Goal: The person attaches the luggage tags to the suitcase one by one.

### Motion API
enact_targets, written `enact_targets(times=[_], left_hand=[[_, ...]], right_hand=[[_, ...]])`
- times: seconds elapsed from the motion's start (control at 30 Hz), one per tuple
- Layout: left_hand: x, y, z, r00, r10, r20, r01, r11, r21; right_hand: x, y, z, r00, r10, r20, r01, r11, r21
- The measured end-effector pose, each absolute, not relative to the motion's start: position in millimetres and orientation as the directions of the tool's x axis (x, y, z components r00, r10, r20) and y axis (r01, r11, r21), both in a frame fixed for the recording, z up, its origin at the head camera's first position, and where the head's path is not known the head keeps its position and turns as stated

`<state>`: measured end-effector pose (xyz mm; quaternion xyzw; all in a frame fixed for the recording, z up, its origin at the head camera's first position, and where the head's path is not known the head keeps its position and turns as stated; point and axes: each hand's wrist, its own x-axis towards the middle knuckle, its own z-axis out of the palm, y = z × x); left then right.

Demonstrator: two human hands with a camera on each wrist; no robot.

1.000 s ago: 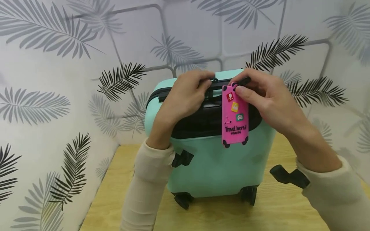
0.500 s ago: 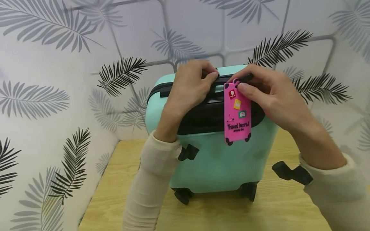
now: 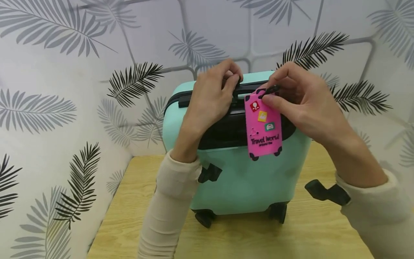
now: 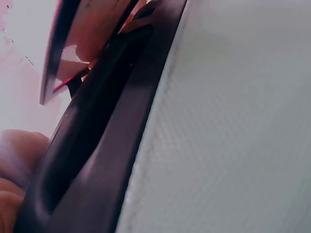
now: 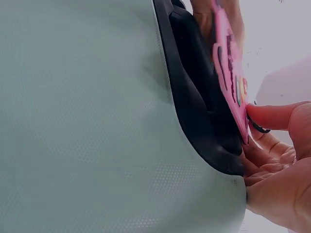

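Note:
A mint-green suitcase (image 3: 245, 180) stands upright on its wheels, with a black handle panel (image 3: 223, 133) on its near side. At the top zipper my left hand (image 3: 207, 100) pinches a small black zipper pull (image 3: 238, 82), mostly hidden by the fingers. My right hand (image 3: 308, 102) holds a pink luggage tag (image 3: 262, 126) by its top loop and black strap (image 3: 272, 89), thumb in front. The tag hangs before the handle panel and reads "Travel World". In the right wrist view the tag (image 5: 228, 68) shows nearly edge-on beside the suitcase's black handle (image 5: 192, 63).
The suitcase stands on a light wood-grain table (image 3: 119, 216). Behind it rises a wall (image 3: 81, 90) printed with grey and black leaves. Black straps (image 3: 326, 192) stick out from both sleeve cuffs.
Both hands appear slightly higher in the head view. The luggage tag has shifted a little left and tilted since half a second ago. My left fingers have curled closer at the zipper.

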<state>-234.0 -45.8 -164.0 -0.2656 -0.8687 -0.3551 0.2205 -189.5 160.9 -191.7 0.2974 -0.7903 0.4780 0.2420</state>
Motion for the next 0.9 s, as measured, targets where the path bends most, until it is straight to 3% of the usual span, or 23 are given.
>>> enact_targets(times=[0.1, 0.4, 0.73, 0.9], left_hand=[[-233.6, -46.0, -164.8, -0.735, 0.308, 0.604, 0.644, 0.595, 0.481], [-232.1, -48.8, -166.2, -0.738, 0.302, 0.604, 0.66, 0.514, 0.549], [-230.9, -48.9, -168.7, -0.747, 0.258, 0.613, 0.645, 0.507, 0.572], [-230.3, -48.9, -169.7, -0.718, 0.231, 0.657, 0.671, 0.484, 0.562]], right_hand=[[-189.5, 159.0, -190.9, -0.689, -0.252, 0.679, -0.716, 0.386, -0.582], [-189.1, 153.5, -192.2, -0.677, -0.305, 0.67, -0.725, 0.436, -0.534], [-184.7, 144.8, -194.9, -0.67, -0.257, 0.696, -0.705, 0.515, -0.488], [-185.4, 139.3, -195.1, -0.638, -0.25, 0.728, -0.715, 0.545, -0.438]])
